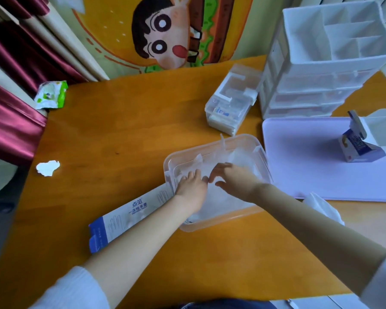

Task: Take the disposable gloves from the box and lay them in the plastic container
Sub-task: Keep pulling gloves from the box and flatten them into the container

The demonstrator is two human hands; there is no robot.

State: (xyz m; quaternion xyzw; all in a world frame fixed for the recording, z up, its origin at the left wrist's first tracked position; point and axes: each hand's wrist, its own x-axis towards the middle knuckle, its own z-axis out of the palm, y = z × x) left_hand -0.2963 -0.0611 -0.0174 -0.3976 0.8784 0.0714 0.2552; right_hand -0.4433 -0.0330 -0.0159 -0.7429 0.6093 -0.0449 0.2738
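your 2 hands are inside the container point(218, 225), on the gloves point(236, 156) piled there. your left hand point(191, 186) lies flat, fingers straight; your right hand point(231, 181) is loosely spread; neither seems to grip anything. the box point(129, 217) lies just left of the container. lift carelessly and the thin gloves may cling to your fingers and trail over the rim.

**Both hands reaching forward, side by side**

We are stretching our bare left forearm point(143, 221) and right forearm point(316, 221) forward, with white sleeves point(69, 288) sitting up near the elbows. Our left hand point(191, 186) is lying palm down, fingers straight and slightly spread. Our right hand point(234, 179) is angling in toward it, palm down, fingers loosely bent, their tips close to the left's. Blur is hiding whether they are touching.
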